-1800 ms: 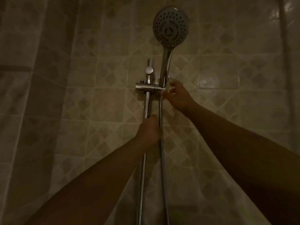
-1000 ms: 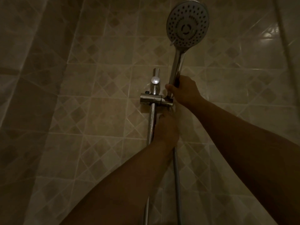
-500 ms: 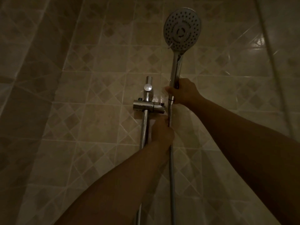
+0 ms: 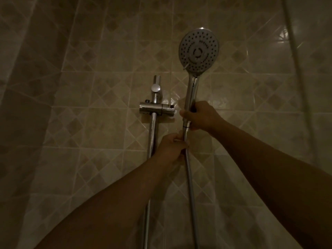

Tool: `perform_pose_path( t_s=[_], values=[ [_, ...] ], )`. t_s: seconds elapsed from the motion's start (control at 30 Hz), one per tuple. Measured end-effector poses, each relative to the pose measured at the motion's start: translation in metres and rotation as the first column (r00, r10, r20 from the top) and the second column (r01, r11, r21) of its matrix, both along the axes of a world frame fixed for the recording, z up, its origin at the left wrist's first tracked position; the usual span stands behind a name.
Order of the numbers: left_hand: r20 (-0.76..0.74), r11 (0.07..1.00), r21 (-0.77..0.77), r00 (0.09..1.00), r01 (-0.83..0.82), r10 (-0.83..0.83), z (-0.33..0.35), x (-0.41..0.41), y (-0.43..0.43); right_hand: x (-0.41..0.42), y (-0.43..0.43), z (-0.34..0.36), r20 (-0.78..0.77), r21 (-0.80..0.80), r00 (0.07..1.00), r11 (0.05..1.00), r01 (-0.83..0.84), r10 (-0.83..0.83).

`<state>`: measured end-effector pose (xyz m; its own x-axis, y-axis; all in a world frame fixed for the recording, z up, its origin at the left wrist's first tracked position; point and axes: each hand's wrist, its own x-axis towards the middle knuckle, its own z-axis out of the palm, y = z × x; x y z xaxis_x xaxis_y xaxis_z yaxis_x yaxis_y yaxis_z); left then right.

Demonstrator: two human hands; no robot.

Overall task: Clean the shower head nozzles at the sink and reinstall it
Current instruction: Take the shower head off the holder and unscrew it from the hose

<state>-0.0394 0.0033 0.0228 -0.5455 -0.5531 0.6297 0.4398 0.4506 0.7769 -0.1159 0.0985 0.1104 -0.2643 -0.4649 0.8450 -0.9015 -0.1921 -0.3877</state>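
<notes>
1. Just right of the bracket (image 4: 156,109), the shower head (image 4: 199,51) stands upright and out of its seat, with its nozzle face toward the camera and above bracket level.
2. The right hand (image 4: 199,116) grips the low end of the chrome handle (image 4: 191,92), level with the bracket, fingers curled fully round it.
3. The left hand (image 4: 171,147), below and right of the bracket, holds the hose (image 4: 191,186) at its joint under the handle. Its fingers are curled round it, but the fingertips are hidden, so how tight the hold is cannot be told.
4. The hose hangs straight down from that joint, right of the rail (image 4: 152,133) that carries the bracket.
5. As a judgement, the head looks light and rigid, and its smooth chrome is likely slippery if wet. The hose is limp and will drag. The handle is the safe place to hold while the other hand turns the joint, keeping off the nozzle face.
</notes>
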Motion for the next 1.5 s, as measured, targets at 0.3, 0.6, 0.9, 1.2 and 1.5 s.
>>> perform_pose_path(
  t_s=[0.3,0.6,0.9,1.2,1.5],
  values=[
    [0.035,0.986,0.087,0.989,0.139,-0.143,-0.072,0.005,0.005,-0.012,0.002,-0.096,0.045,0.120,0.999,0.993,0.003,-0.009],
    [0.096,0.921,0.283,0.948,0.267,-0.304,-0.173,0.003,0.019,-0.016,0.009,-0.209,0.203,0.244,0.975,0.959,-0.145,0.096],
    [0.204,0.943,0.277,0.948,0.182,-0.243,-0.284,0.035,0.037,0.030,0.011,-0.304,0.591,0.108,0.760,0.906,-0.409,0.273],
    [0.327,0.879,0.449,0.885,0.164,-0.332,-0.384,0.113,0.049,0.091,0.002,-0.401,0.839,0.063,0.475,0.820,-0.569,0.265],
    [0.567,0.826,0.515,0.813,-0.228,-0.130,-0.454,0.137,0.094,0.138,0.007,-0.484,0.973,0.004,0.211,0.910,-0.414,0.091]
  ],
)
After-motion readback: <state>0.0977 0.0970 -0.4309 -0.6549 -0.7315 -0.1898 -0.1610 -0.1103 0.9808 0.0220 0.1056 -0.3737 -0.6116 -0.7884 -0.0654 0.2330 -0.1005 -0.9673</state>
